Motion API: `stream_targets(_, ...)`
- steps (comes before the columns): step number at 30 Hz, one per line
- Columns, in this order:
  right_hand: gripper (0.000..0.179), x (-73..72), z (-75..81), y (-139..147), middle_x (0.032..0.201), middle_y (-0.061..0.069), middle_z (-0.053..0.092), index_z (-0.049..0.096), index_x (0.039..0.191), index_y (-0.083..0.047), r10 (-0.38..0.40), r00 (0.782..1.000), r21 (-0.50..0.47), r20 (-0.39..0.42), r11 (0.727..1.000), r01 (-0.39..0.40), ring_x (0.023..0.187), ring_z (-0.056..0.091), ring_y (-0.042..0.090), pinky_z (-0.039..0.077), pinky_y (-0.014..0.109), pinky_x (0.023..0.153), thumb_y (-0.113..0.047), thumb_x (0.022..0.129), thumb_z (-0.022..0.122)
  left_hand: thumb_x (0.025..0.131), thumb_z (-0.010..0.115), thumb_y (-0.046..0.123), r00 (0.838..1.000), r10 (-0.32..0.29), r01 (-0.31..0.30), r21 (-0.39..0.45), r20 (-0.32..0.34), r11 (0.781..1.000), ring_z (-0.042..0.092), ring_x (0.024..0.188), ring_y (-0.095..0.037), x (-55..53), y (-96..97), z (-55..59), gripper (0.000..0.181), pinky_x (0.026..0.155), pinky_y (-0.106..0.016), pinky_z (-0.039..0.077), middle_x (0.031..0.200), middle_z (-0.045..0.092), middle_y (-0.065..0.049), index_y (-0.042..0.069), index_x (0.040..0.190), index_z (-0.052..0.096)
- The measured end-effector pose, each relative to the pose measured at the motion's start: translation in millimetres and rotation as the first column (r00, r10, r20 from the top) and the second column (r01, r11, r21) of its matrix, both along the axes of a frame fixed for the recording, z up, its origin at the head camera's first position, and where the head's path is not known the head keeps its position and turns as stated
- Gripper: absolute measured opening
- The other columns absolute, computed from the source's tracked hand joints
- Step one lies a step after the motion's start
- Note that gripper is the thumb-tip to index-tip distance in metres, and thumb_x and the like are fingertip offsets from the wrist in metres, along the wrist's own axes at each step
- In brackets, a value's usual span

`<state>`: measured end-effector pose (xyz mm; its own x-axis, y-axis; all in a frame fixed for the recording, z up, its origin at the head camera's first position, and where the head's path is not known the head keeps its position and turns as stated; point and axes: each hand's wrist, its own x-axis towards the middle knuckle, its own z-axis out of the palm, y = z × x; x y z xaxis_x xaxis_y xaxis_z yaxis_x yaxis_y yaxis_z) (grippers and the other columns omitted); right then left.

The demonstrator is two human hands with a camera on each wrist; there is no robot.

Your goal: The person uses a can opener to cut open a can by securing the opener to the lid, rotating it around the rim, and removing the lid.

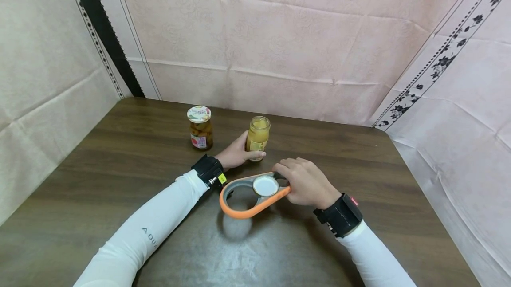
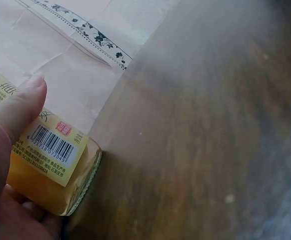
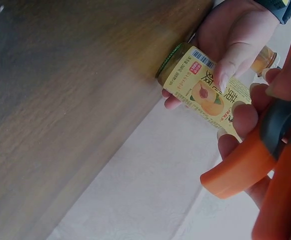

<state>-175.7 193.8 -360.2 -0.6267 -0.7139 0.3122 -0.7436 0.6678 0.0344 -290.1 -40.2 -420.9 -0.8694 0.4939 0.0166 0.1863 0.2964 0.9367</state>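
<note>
My left hand (image 1: 234, 152) grips a glass jar of yellow fruit (image 1: 259, 133) round its lower part. The jar stands without a lid, its mouth open; in the left wrist view the thumb lies across its yellow label (image 2: 50, 150). Nearer the front, my right hand (image 1: 306, 183) holds an orange and grey jar opener (image 1: 241, 213) by its right end, tilted over the table. A round white lid (image 1: 265, 186) shows within the opener's frame, near the right hand. In the right wrist view, the orange handle (image 3: 235, 170) sits among curled fingers, partly hidden.
A second jar (image 1: 201, 130), with a patterned lid on and dark amber contents, stands behind and left of the left hand. The brown wooden table (image 1: 100, 180) meets pale cloth hangings (image 1: 259, 47) at its back and sides.
</note>
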Motion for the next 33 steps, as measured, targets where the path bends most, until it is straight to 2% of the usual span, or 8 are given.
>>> stream_targets(8, 0.039, 0.9, -0.6, -0.8, 0.097, -0.001, 0.073, 0.071, 0.112, -0.014, -0.002, 1.000, 0.017, -0.005, 1.000, 0.002, 0.082, 0.066, 0.014, 0.057, 0.032, 0.075, -0.016, 0.074, 0.078, 0.093, 0.074, 0.035, 1.000, 0.026, -0.026, -0.047, 0.003, 0.999, 0.058, 0.129, -0.028, 1.5, -1.3, 2.3, 0.067, 0.109, -0.048, 0.047, 0.139, 0.058, -0.011, 0.015, 0.147, 0.041)
stream_targets(16, 0.039, 2.1, -2.2, -1.8, 0.096, -0.001, 0.072, 0.071, 0.111, -0.014, 0.007, 1.000, 0.021, -0.018, 1.000, -0.006, 0.083, 0.066, 0.014, 0.057, 0.032, 0.076, -0.016, 0.073, 0.078, 0.091, 0.076, 0.036, 0.999, 0.046, -0.045, -0.034, 0.021, 0.998, 0.058, 0.129, -0.028, 2.1, -3.7, 2.6, 0.066, 0.110, -0.047, 0.047, 0.139, 0.060, -0.011, 0.015, 0.146, 0.047)
stream_targets(23, 0.038, 2.2, -3.2, -2.0, 0.095, -0.002, 0.072, 0.071, 0.111, -0.015, 0.004, 1.000, 0.025, -0.017, 1.000, -0.003, 0.082, 0.065, 0.013, 0.057, 0.032, 0.076, -0.017, 0.073, 0.078, 0.092, 0.074, 0.038, 0.998, 0.055, -0.054, -0.047, 0.013, 0.997, 0.056, 0.133, -0.028, 1.4, -2.7, 2.0, 0.070, 0.112, -0.047, 0.046, 0.143, 0.058, -0.011, 0.014, 0.150, 0.043)
stream_targets(33, 0.041, 4.8, -3.3, -1.4, 0.096, -0.002, 0.072, 0.069, 0.113, -0.016, 0.004, 1.000, 0.020, -0.006, 1.000, -0.004, 0.081, 0.065, 0.012, 0.056, 0.032, 0.075, -0.015, 0.073, 0.078, 0.093, 0.073, 0.039, 0.995, 0.082, -0.080, -0.033, 0.048, 0.996, 0.046, 0.143, -0.030, 6.6, -2.9, 2.2, 0.076, 0.118, -0.049, 0.039, 0.153, 0.049, -0.012, 0.013, 0.155, 0.035)
